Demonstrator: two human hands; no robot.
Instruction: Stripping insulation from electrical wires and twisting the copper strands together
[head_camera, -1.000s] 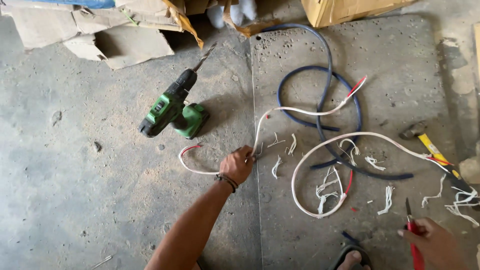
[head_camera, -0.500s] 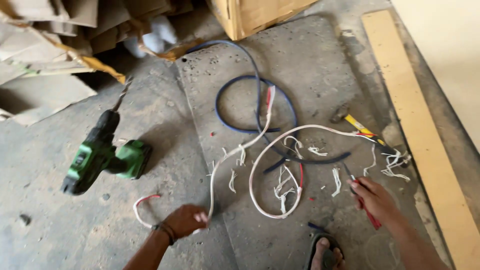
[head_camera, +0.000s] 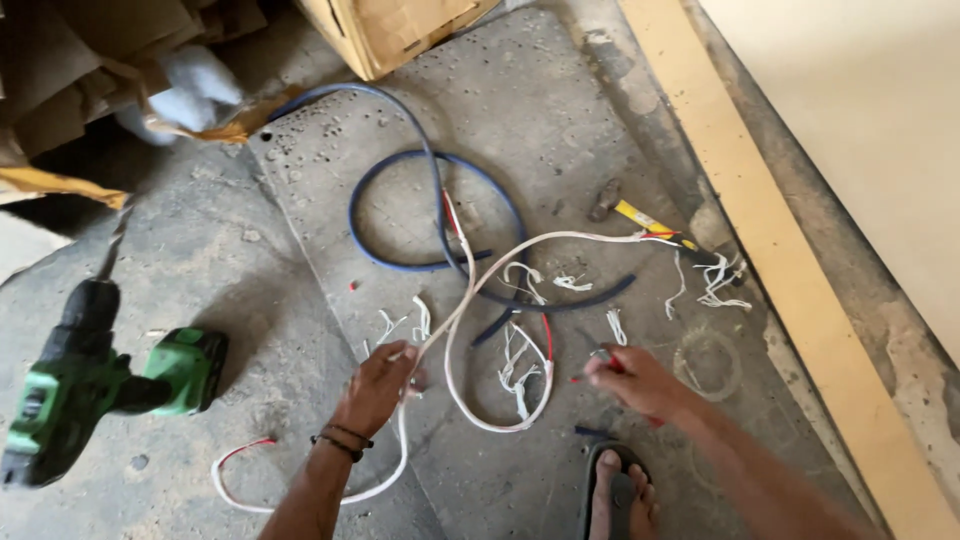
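Observation:
My left hand (head_camera: 375, 385) is closed on a long white cable (head_camera: 480, 280) that loops over the concrete floor, its near end curling off to the lower left. My right hand (head_camera: 635, 380) grips a small red-handled tool (head_camera: 598, 365) just right of the white loop. Short white wire scraps (head_camera: 515, 370) lie scattered between and above both hands. A dark blue hose (head_camera: 430, 190) coils beyond them.
A green and black cordless drill (head_camera: 90, 375) lies at the left. A yellow-handled hammer (head_camera: 635, 215) rests at the upper right near a long wooden plank (head_camera: 790, 260). Cardboard boxes (head_camera: 390, 30) stand at the top. My sandalled foot (head_camera: 615, 495) is at the bottom edge.
The view has swung right and closer. My right hand has moved in toward the white loop with the red tool. My left hand keeps its hold on the white cable.

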